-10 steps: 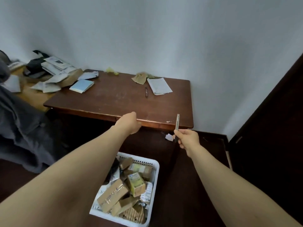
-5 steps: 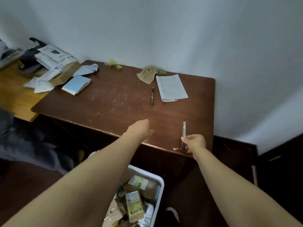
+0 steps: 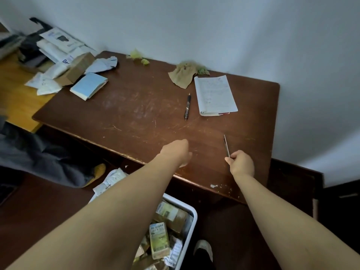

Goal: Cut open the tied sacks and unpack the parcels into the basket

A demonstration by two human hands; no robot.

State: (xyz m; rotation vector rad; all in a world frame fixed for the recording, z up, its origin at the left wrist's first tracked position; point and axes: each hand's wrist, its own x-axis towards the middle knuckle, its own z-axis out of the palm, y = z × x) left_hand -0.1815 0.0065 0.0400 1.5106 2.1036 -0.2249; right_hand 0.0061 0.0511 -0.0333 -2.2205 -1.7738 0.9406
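Sitting on floor below desk (image 3: pixel 136 117) front edge: white basket (image 3: pixel 191 217), boxed parcels (image 3: pixel 158 243) inside. Left hand (image 3: pixel 176 152) over desk near front edge, fingers tucked under, out of sight; can't tell open or closed. Cutter (image 3: pixel 226 146) above desk, long axis front-to-back, tip toward wall, leaning slightly left. Right hand (image 3: pixel 241 164) pinches its near end.

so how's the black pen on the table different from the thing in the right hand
The pen lies flat on the table, untouched, beside the notepad; the thin tool is pinched in the right hand, raised at a slant. The pen is black and rounded; the thin tool is pale, metallic-looking and flatter. Both are slim and straight.
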